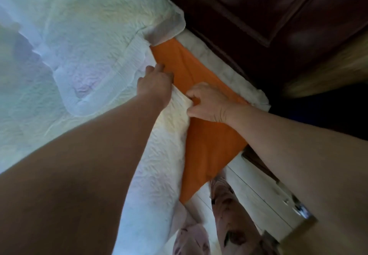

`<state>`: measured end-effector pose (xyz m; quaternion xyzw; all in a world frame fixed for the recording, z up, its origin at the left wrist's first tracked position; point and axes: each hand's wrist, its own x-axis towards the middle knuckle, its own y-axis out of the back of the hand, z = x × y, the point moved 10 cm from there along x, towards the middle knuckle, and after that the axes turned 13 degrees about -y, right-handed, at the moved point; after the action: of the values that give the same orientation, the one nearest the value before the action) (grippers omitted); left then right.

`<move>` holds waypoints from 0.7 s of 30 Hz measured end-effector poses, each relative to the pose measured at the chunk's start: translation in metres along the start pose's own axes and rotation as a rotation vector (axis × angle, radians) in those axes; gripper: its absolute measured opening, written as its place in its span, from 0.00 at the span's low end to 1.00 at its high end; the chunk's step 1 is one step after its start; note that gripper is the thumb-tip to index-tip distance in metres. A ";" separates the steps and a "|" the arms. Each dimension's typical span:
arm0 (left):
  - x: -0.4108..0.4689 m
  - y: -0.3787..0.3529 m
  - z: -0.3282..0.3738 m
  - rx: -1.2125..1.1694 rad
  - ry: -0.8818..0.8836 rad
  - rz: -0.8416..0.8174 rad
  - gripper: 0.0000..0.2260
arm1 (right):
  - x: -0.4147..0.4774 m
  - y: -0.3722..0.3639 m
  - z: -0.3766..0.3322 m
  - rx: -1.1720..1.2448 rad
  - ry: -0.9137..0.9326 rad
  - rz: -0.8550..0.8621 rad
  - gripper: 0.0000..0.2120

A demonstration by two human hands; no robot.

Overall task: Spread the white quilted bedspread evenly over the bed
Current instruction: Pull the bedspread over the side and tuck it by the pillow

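Soft, limp white quilted bedspread (pixel 79 59) lying over most of the bed, short of the bare orange sheet (pixel 207 141), its edge pinched by right hand (pixel 209 101) and clutched by left hand (pixel 155 81); likely best hauled by that hem.

Soft daylight from the left — motion blur, wide-angle warp at edges.
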<state>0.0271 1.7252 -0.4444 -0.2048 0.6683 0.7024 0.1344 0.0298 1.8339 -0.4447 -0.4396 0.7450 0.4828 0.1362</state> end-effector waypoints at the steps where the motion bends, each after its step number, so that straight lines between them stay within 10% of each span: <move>1: -0.003 0.001 -0.003 -0.010 0.018 -0.003 0.17 | -0.006 0.004 -0.003 0.033 0.011 0.014 0.11; 19: -0.037 0.023 0.042 0.161 -0.117 -0.005 0.14 | -0.080 -0.012 0.044 -0.108 -0.220 -0.261 0.08; 21: -0.039 0.023 0.053 0.184 -0.160 -0.007 0.14 | -0.091 -0.014 0.057 -0.270 -0.297 -0.344 0.21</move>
<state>0.0456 1.7795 -0.4046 -0.1371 0.7163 0.6518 0.2080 0.0805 1.9271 -0.4243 -0.4982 0.5601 0.6067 0.2644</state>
